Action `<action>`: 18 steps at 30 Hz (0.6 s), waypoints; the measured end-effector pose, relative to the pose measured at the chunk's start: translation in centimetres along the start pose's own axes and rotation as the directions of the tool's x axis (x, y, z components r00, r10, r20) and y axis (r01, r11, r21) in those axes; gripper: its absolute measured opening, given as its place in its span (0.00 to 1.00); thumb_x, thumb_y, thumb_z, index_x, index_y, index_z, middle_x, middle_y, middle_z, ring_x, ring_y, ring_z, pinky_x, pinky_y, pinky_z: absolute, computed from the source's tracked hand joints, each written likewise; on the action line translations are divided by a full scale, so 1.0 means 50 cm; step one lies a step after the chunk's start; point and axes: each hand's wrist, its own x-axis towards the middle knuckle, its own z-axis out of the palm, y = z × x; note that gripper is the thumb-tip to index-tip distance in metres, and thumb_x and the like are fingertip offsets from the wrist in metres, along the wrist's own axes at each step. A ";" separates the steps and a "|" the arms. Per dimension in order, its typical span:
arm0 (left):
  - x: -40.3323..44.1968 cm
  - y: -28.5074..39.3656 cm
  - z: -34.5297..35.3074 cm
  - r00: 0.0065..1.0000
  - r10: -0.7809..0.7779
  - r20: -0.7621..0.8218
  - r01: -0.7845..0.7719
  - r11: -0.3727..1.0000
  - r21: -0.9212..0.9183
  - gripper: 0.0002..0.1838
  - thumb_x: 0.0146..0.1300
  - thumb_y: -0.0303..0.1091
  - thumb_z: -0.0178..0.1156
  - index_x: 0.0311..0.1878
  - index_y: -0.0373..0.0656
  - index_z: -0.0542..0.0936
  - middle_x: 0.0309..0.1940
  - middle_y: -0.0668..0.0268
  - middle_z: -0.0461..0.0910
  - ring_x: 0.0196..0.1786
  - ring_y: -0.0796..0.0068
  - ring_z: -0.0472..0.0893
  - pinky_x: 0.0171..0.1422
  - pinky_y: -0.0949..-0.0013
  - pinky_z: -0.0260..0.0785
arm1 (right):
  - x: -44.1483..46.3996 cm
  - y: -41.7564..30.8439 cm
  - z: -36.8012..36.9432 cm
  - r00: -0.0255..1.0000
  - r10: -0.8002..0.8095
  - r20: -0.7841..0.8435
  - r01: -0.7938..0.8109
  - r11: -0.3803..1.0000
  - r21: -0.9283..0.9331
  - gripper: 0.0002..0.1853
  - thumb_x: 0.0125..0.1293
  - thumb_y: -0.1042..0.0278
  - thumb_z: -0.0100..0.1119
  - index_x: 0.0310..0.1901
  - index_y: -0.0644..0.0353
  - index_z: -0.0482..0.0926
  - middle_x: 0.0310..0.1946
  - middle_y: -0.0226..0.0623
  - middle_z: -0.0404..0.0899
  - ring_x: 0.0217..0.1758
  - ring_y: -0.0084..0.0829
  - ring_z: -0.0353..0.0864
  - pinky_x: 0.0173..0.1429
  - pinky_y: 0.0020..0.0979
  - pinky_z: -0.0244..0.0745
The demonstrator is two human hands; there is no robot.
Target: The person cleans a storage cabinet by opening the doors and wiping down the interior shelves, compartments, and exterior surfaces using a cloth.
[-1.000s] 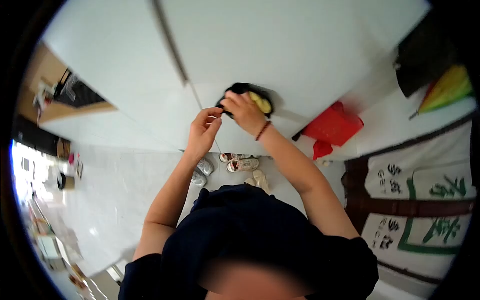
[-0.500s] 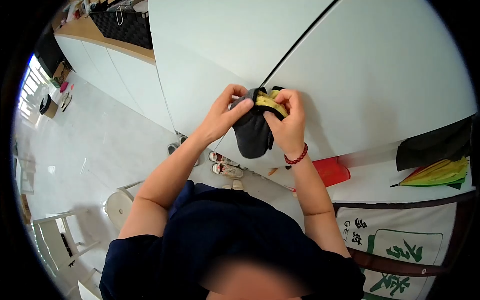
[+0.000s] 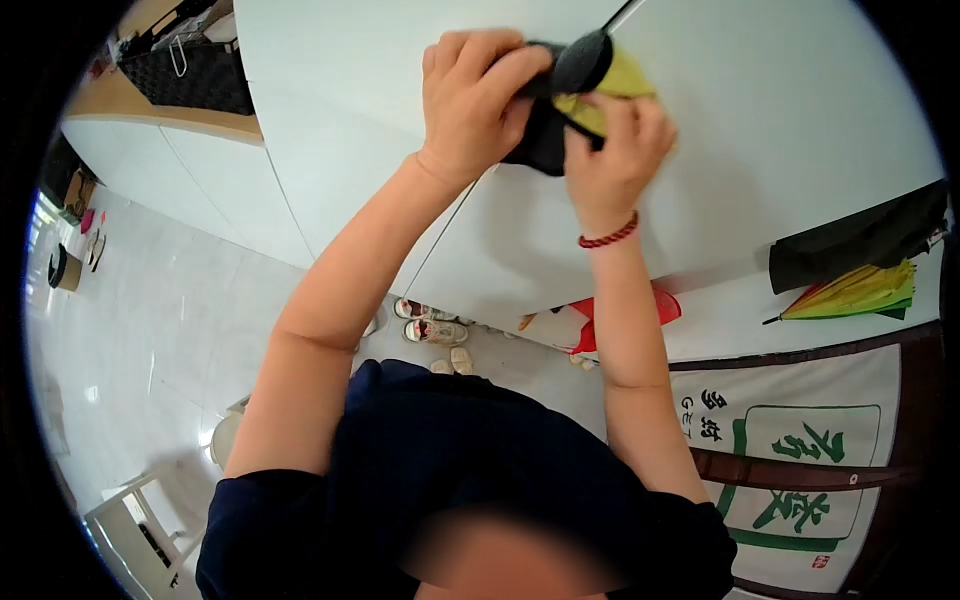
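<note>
A soft dark grey fabric piece (image 3: 583, 66) with black edging and a yellow inside is held up in front of the pale cabinet door (image 3: 380, 200); its exact kind is not clear. My left hand (image 3: 475, 105) is closed round its left side, thumb and fingers gripping the grey cloth. On the other side, my right hand (image 3: 622, 150) pinches the yellow part near the opening. Motion smears the fingertips and the cloth a little. A dark red bracelet (image 3: 610, 235) circles my right wrist.
Shoes (image 3: 435, 330) stand on the floor below the cabinet. A yellow-green umbrella (image 3: 850, 292) and dark cloth (image 3: 850, 245) are at the right, above a white banner (image 3: 800, 425). A black woven basket (image 3: 190, 75) sits upper left; a chair (image 3: 140, 530) stands lower left.
Both hands have lifted the fabric piece up and away from my body. It has turned, and more of its yellow inside shows. The camera view has shifted slightly.
</note>
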 end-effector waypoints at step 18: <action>-0.373 -0.042 -0.070 0.672 -0.558 0.488 0.643 0.766 -0.011 0.16 0.45 0.20 0.62 0.40 0.45 0.76 0.39 0.65 0.75 0.42 0.54 0.74 0.44 0.58 0.68 | -0.273 -0.080 0.072 0.827 0.083 0.556 -0.261 0.933 0.249 0.10 0.50 0.79 0.62 0.35 0.59 0.75 0.36 0.36 0.74 0.43 0.41 0.76 0.42 0.38 0.73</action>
